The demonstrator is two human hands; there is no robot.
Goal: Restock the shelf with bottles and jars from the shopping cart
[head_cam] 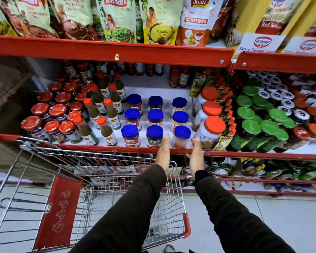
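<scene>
A person's two hands reach to the front edge of a red shelf [106, 147], flanking a blue-lidded jar [181, 136] in the front row. The left hand [163, 154] is flat with fingers released, just beside the jar; the right hand [196, 154] has loosely curled fingers on the jar's other side — whether either touches it is hard to tell, as the jar is blurred. Nine blue-lidded jars stand in three rows, with bare white shelf behind them. The cart [117, 189] below looks empty as far as it shows, so restocking seems nearly finished — though the sleeves hide part of the basket.
</scene>
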